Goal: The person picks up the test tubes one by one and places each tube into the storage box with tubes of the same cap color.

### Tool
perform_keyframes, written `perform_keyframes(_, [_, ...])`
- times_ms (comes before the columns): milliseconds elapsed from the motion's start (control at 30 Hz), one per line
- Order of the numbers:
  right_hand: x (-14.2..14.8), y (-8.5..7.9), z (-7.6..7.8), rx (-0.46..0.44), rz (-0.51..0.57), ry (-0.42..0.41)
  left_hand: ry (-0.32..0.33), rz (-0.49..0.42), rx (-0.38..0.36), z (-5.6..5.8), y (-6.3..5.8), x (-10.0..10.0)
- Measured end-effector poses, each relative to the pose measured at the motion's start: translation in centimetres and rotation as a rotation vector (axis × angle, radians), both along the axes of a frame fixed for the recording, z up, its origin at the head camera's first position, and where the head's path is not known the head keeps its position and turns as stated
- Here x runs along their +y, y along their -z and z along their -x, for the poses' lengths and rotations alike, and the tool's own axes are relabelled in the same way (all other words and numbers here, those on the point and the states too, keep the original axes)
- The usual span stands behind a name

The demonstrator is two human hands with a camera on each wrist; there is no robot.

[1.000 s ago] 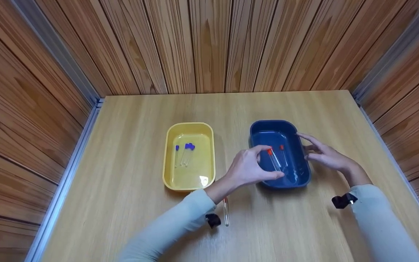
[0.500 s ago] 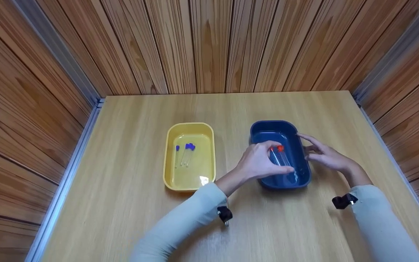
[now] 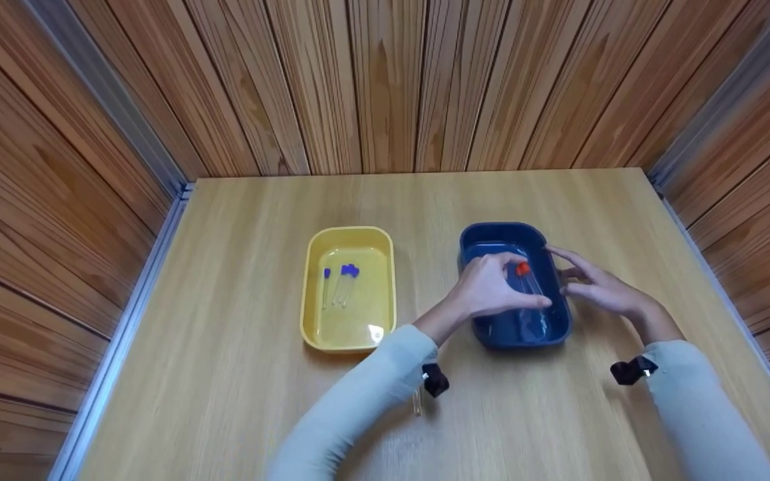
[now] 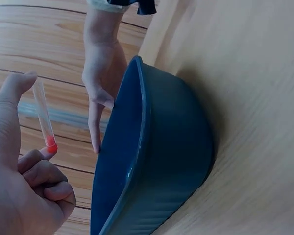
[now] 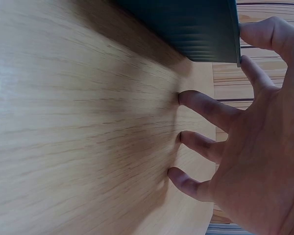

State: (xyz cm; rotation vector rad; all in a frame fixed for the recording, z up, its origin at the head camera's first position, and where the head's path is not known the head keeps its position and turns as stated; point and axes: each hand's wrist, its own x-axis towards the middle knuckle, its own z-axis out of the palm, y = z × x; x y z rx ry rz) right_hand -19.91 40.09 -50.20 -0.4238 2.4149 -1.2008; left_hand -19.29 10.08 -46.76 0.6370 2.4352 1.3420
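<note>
My left hand (image 3: 488, 287) is over the blue tub (image 3: 492, 334), pinching a clear test tube (image 4: 44, 112) with a red cap lengthwise between thumb and index finger. The left wrist view shows the tube above the rim, with the other fingers curled in. A red-capped tube lying in the tub is overlapped by the held one in the head view. My right hand (image 3: 599, 288) is at the tub's right side. In the right wrist view its thumb (image 5: 264, 33) and index fingertip touch the rim, while the other fingers are spread with tips on the table.
Left of the blue tub stands a yellow tub (image 3: 307, 287) holding several purple-capped test tubes (image 3: 326, 290). Another tube (image 3: 417, 404) lies on the table, partly hidden under my left forearm. Wood-panelled walls (image 3: 385, 87) enclose the back and sides.
My left hand has moved right and slightly farther back over the blue tub, carrying the test tube. The right hand has stayed put.
</note>
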Motion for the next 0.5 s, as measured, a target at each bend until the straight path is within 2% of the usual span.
perform_keyframes(500, [0.0,0.1,0.0,-0.017,-0.041,0.017,-0.020,0.076,-0.042,1.3,0.7,2.5])
